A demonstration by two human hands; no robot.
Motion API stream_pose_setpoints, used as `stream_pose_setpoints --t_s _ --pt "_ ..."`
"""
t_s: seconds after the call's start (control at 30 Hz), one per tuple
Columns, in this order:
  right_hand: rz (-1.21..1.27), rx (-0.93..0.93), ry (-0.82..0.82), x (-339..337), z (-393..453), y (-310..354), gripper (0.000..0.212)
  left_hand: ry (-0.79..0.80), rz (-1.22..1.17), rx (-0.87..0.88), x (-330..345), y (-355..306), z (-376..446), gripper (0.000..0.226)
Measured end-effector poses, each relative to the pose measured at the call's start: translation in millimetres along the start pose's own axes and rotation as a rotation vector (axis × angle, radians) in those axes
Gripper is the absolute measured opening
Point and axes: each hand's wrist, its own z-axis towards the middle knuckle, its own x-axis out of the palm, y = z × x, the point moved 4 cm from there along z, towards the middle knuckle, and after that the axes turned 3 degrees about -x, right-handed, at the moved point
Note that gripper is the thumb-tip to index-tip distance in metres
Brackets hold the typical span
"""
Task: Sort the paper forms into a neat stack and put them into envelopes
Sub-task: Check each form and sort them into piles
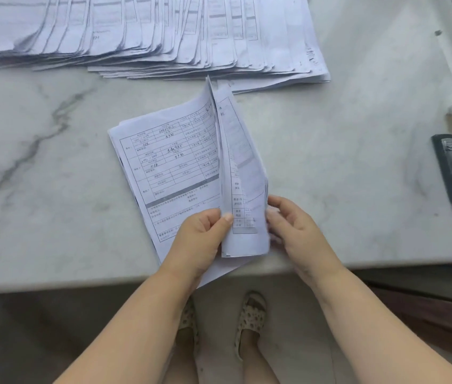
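**Forms half-turned at the near desk edge**

Your left hand pinches the raised sheets, which stand on edge running near-to-far. Your right hand seems to curl round their right side. The flat forms lie left, on the desk.

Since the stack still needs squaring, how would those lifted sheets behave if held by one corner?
The lifted sheets already curve while standing, so they would probably flop. Likely light: the left hand pinches them by thumb alone. Loose edges may fan apart.

A white marble table (grey-veined) stands over a pale grey floor in soft light.
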Motion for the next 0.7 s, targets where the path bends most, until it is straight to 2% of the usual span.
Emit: stream_pose_setpoints --t_s 0.07,0.1,0.17,0.23,0.3,0.4,0.57,0.7 --pt "0.052 0.096 0.037 -8.4 0.8 7.6 0.037 0.001 -0.009 0.021 1.0 -2.4 -0.9 0.06" --pt "0.003 0.124 0.061 -13.7 1.5 11.7 0.034 0.008 -0.011 0.017 1.4 -1.6 -0.5 0.064" --pt "-0.142 0.192 0.091 -27.0 3.8 15.8 0.019 0.011 -0.012 0.012 0.5 0.1 0.0 0.056" --pt "-0.214 0.286 0.133 -38.2 5.8 17.7 0.02 0.002 -0.014 0.013 -1.0 0.9 0.2 0.043" --pt "-0.231 0.337 0.16 -43.0 7.8 20.9 0.016 -0.007 0.002 0.014 -1.7 1.2 0.6 0.044" --pt "-0.245 0.337 0.165 -41.1 12.3 24.0 0.012 -0.005 0.011 0.011 -1.7 2.4 2.0 0.043" --pt "-0.329 0.277 0.131 -32.3 19.2 24.7 0.035 -0.024 0.002 0.013 -1.9 7.7 4.6 0.021" --pt "-0.389 0.265 0.186 -22.6 21.2 28.7 0.024 -0.033 -0.041 0.036 -0.5 4.2 3.6 0.02"
